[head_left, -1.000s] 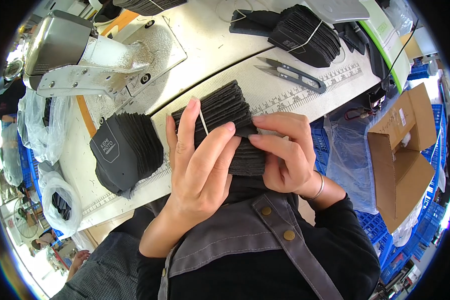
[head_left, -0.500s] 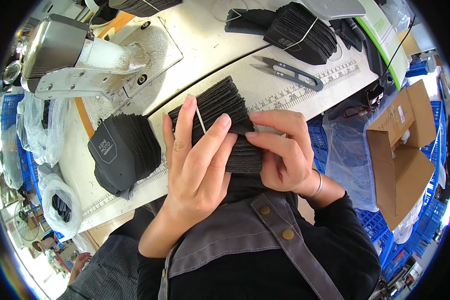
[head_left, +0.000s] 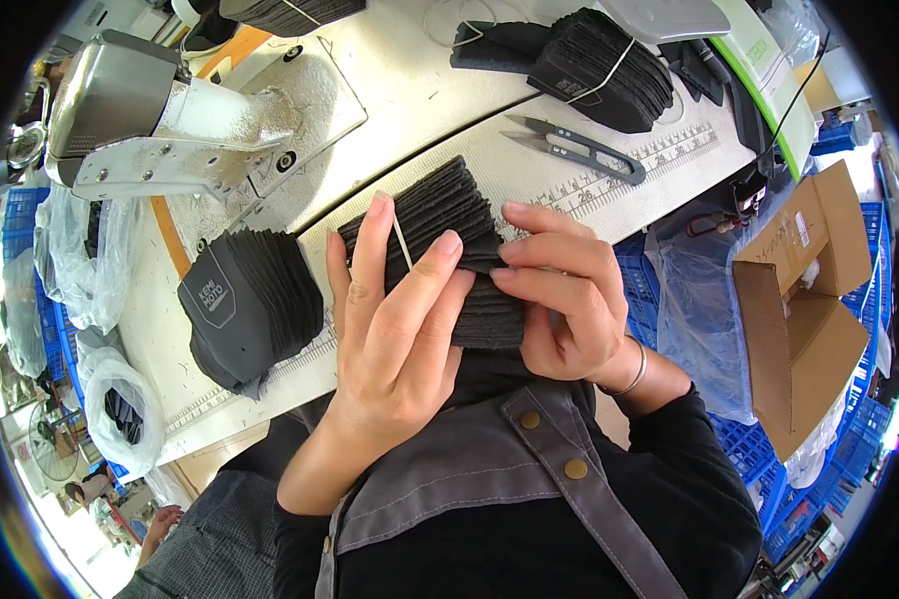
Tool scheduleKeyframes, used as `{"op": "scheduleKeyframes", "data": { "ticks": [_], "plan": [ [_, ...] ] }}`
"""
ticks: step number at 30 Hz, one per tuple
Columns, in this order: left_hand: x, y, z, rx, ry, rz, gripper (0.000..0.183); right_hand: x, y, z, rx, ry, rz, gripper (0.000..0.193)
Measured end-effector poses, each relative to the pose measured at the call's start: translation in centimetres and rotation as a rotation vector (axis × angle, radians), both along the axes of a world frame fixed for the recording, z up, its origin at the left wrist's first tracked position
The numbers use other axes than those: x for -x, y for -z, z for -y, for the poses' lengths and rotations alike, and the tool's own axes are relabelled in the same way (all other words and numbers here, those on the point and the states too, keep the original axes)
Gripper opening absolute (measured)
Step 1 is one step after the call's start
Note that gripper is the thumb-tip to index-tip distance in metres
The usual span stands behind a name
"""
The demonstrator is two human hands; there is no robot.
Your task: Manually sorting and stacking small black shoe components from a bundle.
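At the left, a clear bag (head_left: 135, 451) sits by the bench (head_left: 400, 100), with dark bits in it. Farther off is a big machine (head_left: 120, 100). Next comes a black pile (head_left: 255, 309), leaning on the bench just left of the hands, maybe so it is close by.

In the middle, at the near edge, is the black stack (head_left: 435, 205). The left hand (head_left: 390, 344) has its fingers a bit apart and pressed over the stack, I think to keep it from sliding. A white band (head_left: 402, 237) goes across it, likely to keep the bits together. The edges face up, like pages in a book, so they are easy to see.

The right hand (head_left: 579, 299) has bent fingers touching the stack's right side. I can't tell if they pinch a bit.

Farther right lie the snips (head_left: 579, 150), near enough to grab. Past them is a banded bunch (head_left: 604, 75). Far right is a brown box (head_left: 764, 349), its flaps up.
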State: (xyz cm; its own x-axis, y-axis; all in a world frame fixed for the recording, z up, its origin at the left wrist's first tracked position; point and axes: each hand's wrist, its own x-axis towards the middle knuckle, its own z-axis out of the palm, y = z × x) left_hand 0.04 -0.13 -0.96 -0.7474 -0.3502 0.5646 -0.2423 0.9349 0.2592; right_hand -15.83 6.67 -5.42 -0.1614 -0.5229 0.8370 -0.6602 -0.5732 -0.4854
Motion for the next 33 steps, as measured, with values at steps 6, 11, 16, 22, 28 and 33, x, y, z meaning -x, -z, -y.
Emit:
{"op": "scheduleKeyframes", "data": {
  "ticks": [6,11,16,22,28,33],
  "plan": [
    [-0.1,0.0,0.0,0.006,-0.008,0.011,0.031,0.0,0.0,-0.1,0.004,-0.052,0.014,0.049],
    [0.0,-0.2,0.0,-0.001,-0.003,0.014,0.03,0.0,0.0,-0.2,0.005,-0.045,0.008,0.05],
    [0.1,-0.1,0.1,0.001,-0.008,-0.004,0.028,0.4,0.2,0.3,0.036,-0.081,0.033,0.049],
    [-0.1,-0.1,0.0,-0.022,-0.002,-0.005,0.029,1.5,-1.6,0.1,-0.092,-0.18,0.037,0.043],
    [-0.1,0.1,0.0,-0.016,-0.001,-0.073,0.03,0.8,-2.4,-0.2,-0.105,-0.087,-0.058,0.043],
    [0.0,-0.3,0.0,-0.019,0.001,-0.032,0.016,-0.3,-1.6,-0.6,-0.072,0.013,-0.043,0.04]
  ]
}}
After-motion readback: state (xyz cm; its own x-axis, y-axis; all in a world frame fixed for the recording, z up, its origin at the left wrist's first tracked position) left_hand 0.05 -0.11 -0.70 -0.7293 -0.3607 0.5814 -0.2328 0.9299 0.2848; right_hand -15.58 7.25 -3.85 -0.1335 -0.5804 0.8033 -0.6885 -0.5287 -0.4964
